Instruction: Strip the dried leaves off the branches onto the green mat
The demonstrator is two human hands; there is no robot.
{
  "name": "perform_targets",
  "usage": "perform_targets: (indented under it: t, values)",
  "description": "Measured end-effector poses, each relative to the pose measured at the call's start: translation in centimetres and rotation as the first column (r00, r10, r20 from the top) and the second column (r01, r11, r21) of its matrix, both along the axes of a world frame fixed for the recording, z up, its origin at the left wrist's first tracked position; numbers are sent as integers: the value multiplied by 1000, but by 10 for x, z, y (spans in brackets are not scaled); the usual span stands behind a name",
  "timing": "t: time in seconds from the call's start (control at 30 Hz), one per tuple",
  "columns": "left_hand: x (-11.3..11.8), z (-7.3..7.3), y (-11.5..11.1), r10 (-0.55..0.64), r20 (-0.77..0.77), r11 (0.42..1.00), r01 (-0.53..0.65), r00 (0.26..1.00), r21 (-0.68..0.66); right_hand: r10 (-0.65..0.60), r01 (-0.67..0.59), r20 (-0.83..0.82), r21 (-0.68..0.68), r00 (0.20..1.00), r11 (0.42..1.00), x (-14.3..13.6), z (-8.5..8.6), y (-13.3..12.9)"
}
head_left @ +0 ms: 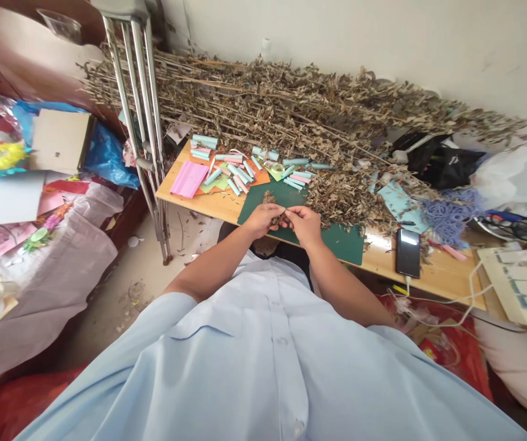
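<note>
My left hand [263,221] and my right hand [304,225] meet at the near edge of a dark green cutting mat [346,242]. Both are closed, fingertips pinched together around a small bit of dried leaves [283,220]; its exact shape is mostly hidden by the fingers. Just beyond my left hand lies a small brown clump [269,197] on the mat. A loose heap of dried leaves [341,199] covers the mat's right part, beside my right hand. Small blue and pink paper rolls [238,174] are scattered behind the mat, with a pink paper stack [190,179] at left.
Long bundles of dried leafy stalks [263,98] line the wall. A metal crutch [141,110] leans at the table's left end. To the right are a charging phone [407,253], purple-blue string [451,211] and a power strip [515,285]. A cloth-covered surface [74,245] stands left.
</note>
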State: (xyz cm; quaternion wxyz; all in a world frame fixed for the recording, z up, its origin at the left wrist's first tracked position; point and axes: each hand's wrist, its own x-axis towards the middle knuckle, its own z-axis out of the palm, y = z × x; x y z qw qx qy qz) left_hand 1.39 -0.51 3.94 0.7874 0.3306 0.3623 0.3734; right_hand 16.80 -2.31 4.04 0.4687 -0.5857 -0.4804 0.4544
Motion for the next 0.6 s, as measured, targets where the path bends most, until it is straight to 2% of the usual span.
perform_targets:
  t: [0.2,0.47,0.6]
  values:
    - [2,-7,0,64,-17,998,-64,998,5,7,-6,87,-6,996,1000,7,-4,3]
    - [6,-7,-1,64,-130,997,-57,989,54,62,-72,190,45,980,996,14,-5,3]
    - [8,-7,-2,62,-177,996,-48,982,81,15,-25,140,73,990,997,14,-5,3]
